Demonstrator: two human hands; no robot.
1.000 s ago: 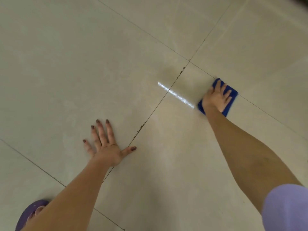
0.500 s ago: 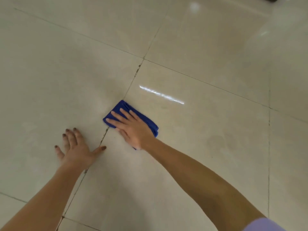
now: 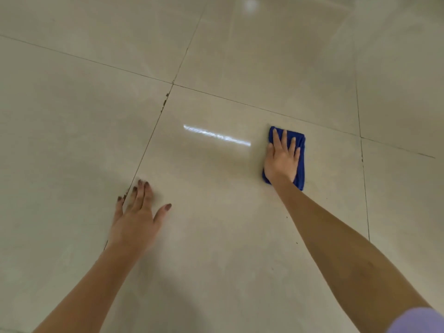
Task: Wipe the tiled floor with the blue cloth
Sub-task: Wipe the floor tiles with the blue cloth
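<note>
Right hand [image 3: 281,159] flat on blue cloth [image 3: 300,164], swept rightward from grout line; left hand [image 3: 137,219] splayed on floor [image 3: 216,236].

Bare tiled floor [image 3: 216,236] all round. Only blockers: left hand [image 3: 137,219] flat on grout line [image 3: 149,143], right hand [image 3: 282,159] flat on blue cloth [image 3: 300,164]. Wide open tile between them, beyond too.

Folded blue cloth [image 3: 300,162] lies flat on the glossy beige tiled floor [image 3: 216,236] — right of centre.
</note>
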